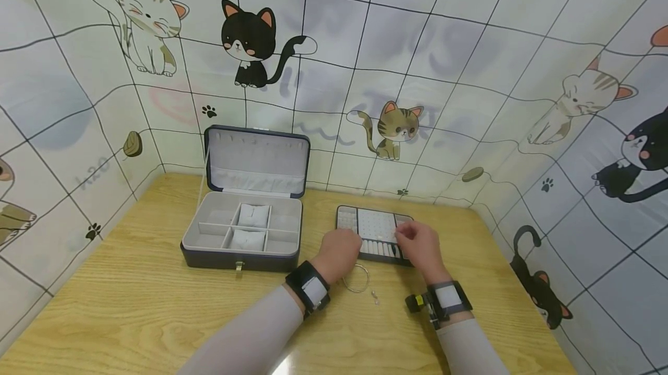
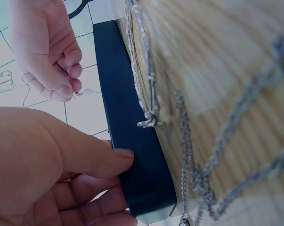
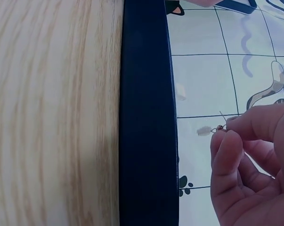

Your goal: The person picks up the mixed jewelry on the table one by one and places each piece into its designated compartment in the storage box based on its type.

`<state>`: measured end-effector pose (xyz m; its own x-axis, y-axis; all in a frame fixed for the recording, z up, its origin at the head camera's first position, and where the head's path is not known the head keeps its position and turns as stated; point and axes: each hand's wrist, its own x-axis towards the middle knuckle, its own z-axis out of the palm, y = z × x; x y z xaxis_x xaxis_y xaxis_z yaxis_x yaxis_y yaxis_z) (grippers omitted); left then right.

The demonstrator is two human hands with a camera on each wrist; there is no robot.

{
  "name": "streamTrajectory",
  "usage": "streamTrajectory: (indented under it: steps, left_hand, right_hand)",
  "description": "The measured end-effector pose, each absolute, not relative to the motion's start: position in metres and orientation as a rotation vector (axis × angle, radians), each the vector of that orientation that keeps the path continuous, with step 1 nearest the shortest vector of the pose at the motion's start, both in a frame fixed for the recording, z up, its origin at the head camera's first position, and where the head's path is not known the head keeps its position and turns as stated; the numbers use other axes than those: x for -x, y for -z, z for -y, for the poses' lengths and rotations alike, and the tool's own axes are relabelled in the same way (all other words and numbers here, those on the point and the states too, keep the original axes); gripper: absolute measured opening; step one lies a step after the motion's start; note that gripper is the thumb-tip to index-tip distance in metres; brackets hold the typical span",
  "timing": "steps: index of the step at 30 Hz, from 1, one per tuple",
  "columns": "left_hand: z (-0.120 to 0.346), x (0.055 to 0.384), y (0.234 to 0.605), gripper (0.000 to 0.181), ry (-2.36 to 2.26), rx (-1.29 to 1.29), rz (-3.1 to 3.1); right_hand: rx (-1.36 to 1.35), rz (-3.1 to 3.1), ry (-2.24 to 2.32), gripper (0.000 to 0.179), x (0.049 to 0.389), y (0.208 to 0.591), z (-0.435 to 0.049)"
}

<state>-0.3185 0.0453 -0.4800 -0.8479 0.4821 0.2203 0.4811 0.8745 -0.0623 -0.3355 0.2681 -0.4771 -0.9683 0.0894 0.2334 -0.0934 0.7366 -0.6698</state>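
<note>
A dark-blue jewelry tray (image 1: 378, 257) with pale compartments lies on the table. My left hand (image 1: 340, 253) grips its front left corner, the thumb pressed on the front wall in the left wrist view. Over the tray's right side, my right hand (image 1: 420, 247) pinches a small earring (image 3: 220, 128) with a thin wire and a pale drop, between thumb and forefinger. In front of the tray lie a thin silver bangle (image 1: 367, 275) and a small dangling earring (image 1: 375, 298). A silver chain (image 2: 236, 113) shows close up in the left wrist view.
To the left stands a dark jewelry box (image 1: 237, 259) with its lid (image 1: 258, 160) raised. White cushions (image 1: 254, 215) sit in its middle compartments. A cat-print cloth (image 1: 323, 44) hangs behind and beside the wooden table (image 1: 130, 305).
</note>
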Motion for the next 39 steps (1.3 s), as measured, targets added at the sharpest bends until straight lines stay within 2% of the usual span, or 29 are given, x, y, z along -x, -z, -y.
streamTrajectory:
  steps: [18, 39]
  left_hand:
    - [-0.047, 0.319, 0.48, 0.007, -0.015, 0.714, 2.868]
    - [-0.046, 0.318, 0.478, 0.007, 0.002, 0.731, 2.857]
  right_hand:
    - [0.092, 2.699, -0.959, 0.012, 0.337, 0.482, -0.268]
    - [0.042, 2.678, -0.915, 0.009, 0.338, 0.487, -0.266]
